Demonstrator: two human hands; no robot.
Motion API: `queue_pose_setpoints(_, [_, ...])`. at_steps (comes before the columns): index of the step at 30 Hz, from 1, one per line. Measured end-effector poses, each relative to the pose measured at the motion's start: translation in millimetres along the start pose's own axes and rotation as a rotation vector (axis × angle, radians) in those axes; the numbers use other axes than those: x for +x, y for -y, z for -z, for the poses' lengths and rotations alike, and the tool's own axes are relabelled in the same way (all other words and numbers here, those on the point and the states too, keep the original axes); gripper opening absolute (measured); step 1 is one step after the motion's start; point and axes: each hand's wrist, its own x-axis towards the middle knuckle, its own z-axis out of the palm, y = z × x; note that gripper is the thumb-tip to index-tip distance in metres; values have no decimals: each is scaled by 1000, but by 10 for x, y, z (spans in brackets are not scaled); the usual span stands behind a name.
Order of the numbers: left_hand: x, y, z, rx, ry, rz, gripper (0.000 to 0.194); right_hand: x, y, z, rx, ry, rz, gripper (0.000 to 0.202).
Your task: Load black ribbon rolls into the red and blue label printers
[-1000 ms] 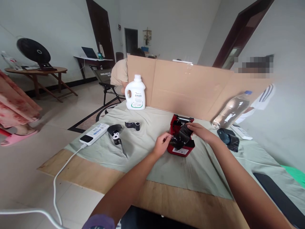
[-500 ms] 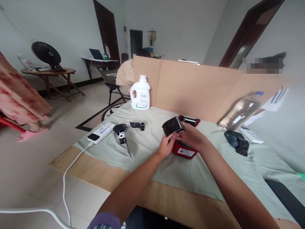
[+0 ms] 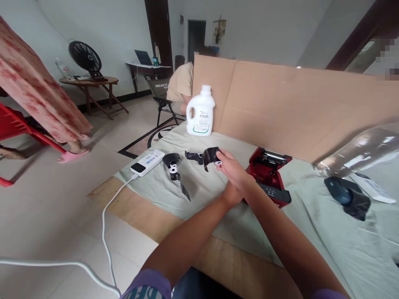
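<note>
My right hand (image 3: 232,165) grips a roll of black ribbon (image 3: 210,157) with a white core, holding it above the cloth. Its fingers are closed on the roll's right end. My left hand (image 3: 233,194) is beneath the right wrist, close to the red label printer (image 3: 283,180); its fingers are hidden. The printer's lid is raised, and my right forearm covers part of its body. Just left of the held roll is another black ribbon roll (image 3: 193,157). Farther left, black ribbon (image 3: 183,189) trails loose from white cores.
A white detergent bottle (image 3: 202,113) stands before a cardboard screen (image 3: 268,104). At left is a white device (image 3: 147,162) with a cable. A dark handheld device (image 3: 336,191) and a clear plastic bottle (image 3: 358,147) are right. Another person (image 3: 181,85) sits behind the screen.
My right hand has carried the ribbon roll left, away from the printer. My left hand has come off the roll and is now under the right wrist. The view has turned left.
</note>
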Motion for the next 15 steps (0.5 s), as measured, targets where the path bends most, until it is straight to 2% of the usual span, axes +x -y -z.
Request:
queue_pose_setpoints(5, [40, -132, 2, 11, -1, 16, 28, 72, 27, -399, -2, 135, 25, 41])
queue_pose_setpoints(7, [24, -184, 21, 21, -6, 6, 30, 145, 4, -558, -41, 132, 57, 40])
queue_pose_setpoints(11, [-30, -239, 70, 41, -8, -49, 31, 323, -153, -810, -382, -10, 251, 27])
queue_pose_setpoints(15, [-49, -240, 86, 96, -30, -119, 32, 395, -393, -930, -645, 24, 419, 28])
